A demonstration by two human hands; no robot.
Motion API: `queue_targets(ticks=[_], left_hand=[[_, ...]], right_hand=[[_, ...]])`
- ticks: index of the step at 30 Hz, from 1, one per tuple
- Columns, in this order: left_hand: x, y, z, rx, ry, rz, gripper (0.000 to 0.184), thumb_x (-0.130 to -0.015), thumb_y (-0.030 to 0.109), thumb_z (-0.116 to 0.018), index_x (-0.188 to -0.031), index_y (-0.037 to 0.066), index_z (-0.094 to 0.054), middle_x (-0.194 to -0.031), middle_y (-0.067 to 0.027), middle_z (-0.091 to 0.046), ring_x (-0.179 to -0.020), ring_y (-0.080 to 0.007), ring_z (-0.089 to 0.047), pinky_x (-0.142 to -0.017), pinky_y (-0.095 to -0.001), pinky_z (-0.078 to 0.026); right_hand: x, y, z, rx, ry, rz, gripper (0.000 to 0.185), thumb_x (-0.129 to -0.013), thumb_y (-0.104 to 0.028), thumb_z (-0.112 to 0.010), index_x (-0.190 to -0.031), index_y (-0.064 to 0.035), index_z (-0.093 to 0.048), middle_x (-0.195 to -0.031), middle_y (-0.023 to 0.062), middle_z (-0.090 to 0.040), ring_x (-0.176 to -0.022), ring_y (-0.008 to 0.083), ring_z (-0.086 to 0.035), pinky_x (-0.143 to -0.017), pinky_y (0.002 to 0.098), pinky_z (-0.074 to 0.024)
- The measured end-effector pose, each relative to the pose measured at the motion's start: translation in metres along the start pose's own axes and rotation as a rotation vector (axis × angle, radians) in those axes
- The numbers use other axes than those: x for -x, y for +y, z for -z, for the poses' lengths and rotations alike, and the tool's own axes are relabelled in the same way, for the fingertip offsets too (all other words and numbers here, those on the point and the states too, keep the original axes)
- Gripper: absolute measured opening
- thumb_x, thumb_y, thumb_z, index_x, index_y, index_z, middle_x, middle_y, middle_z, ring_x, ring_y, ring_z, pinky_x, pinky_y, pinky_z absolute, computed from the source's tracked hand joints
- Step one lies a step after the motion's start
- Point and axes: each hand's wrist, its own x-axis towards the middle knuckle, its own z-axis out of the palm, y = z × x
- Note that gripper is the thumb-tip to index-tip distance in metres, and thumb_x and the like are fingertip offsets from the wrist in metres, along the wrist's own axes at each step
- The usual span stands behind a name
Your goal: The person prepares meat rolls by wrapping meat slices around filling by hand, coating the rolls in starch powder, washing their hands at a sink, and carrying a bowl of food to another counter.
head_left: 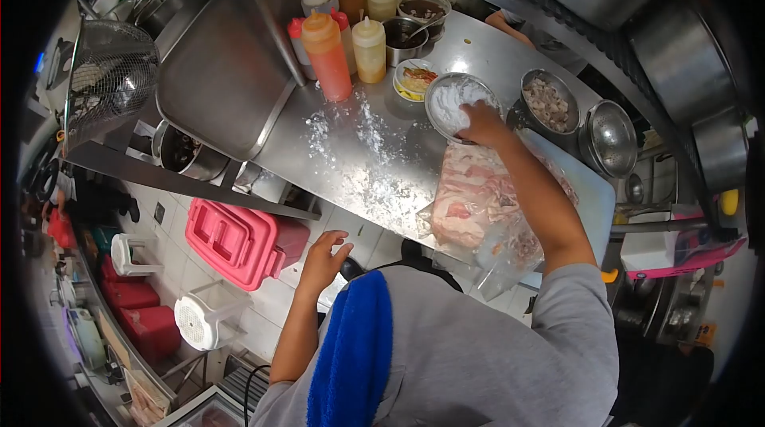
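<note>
My right hand (481, 124) reaches into a metal bowl (431, 118) of white powder (456, 100), its fingers curled at the powder and partly hidden. Below that forearm lies a large slab of raw, pink and white streaked meat (464, 196) in clear plastic (500, 256). My left hand (323, 260) hangs in the air off the front edge of the steel table (319, 180), fingers loosely bent and apart, holding nothing. White powder is scattered over the steel left of the meat.
Squeeze bottles (328, 60) and sauce containers (405, 41) stand along the back. A bowl of pale chopped food (550, 104) and a metal strainer (612, 139) sit right, near a white cutting board (590, 196). A lidded pink bin (239, 244) is on the floor.
</note>
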Motion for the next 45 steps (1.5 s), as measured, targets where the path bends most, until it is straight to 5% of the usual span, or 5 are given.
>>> queue_targets(ticks=[8,21,23,33,45], left_hand=[[0.0,0.004,0.002,-0.04,0.03,-0.034,0.026,-0.082,0.012,-0.068,-0.106,0.001,-0.062,-0.103,-0.0141,-0.063,-0.093,-0.0248,-0.063,-0.068,-0.033,-0.05],[0.002,0.003,-0.002,-0.06,0.008,-0.013,0.027,-0.083,0.015,-0.068,-0.107,0.002,-0.062,-0.102,-0.013,-0.064,-0.093,-0.0255,-0.064,-0.077,-0.0347,-0.05],[0.002,-0.001,-0.001,-0.071,0.018,-0.024,0.028,-0.085,0.017,-0.068,-0.109,0.004,-0.062,-0.102,-0.0112,-0.065,-0.094,-0.024,-0.065,-0.075,-0.0344,-0.05],[0.004,0.005,-0.002,-0.06,-0.011,0.019,0.027,-0.084,0.015,-0.068,-0.107,0.003,-0.062,-0.102,-0.0137,-0.064,-0.094,-0.0259,-0.064,-0.077,-0.0355,-0.05],[0.007,0.001,0.002,-0.051,0.002,0.03,0.027,-0.083,0.014,-0.068,-0.105,0.001,-0.063,-0.103,-0.0153,-0.063,-0.093,-0.0277,-0.063,-0.077,-0.0363,-0.05]], right_hand=[[-0.015,0.016,-0.002,-0.417,-0.085,-0.117,0.048,-0.08,-0.029,-0.064,-0.124,-0.0081,-0.057,-0.119,0.0228,-0.057,-0.115,0.0364,-0.052,-0.1,0.0399,-0.0407],[-0.017,0.013,-0.007,-0.102,-0.086,-0.001,0.051,-0.08,-0.021,-0.066,-0.128,-0.0104,-0.053,-0.126,0.0205,-0.052,-0.117,0.0345,-0.05,-0.097,0.0417,-0.0426],[-0.02,0.021,-0.002,-0.631,-0.144,-0.082,0.048,-0.083,-0.018,-0.062,-0.128,-0.0074,-0.053,-0.126,0.0216,-0.054,-0.112,0.0348,-0.055,-0.097,0.0408,-0.0438],[-0.004,0.003,0.011,0.112,0.011,0.127,0.058,-0.073,-0.02,-0.067,-0.129,-0.0095,-0.053,-0.117,0.0246,-0.057,-0.114,0.0343,-0.054,-0.099,0.0399,-0.0419],[-0.008,0.024,0.017,-0.312,-0.116,-0.183,0.062,-0.068,-0.017,-0.073,-0.124,-0.0045,-0.048,-0.118,0.0245,-0.057,-0.111,0.0376,-0.055,-0.095,0.0406,-0.0441]])
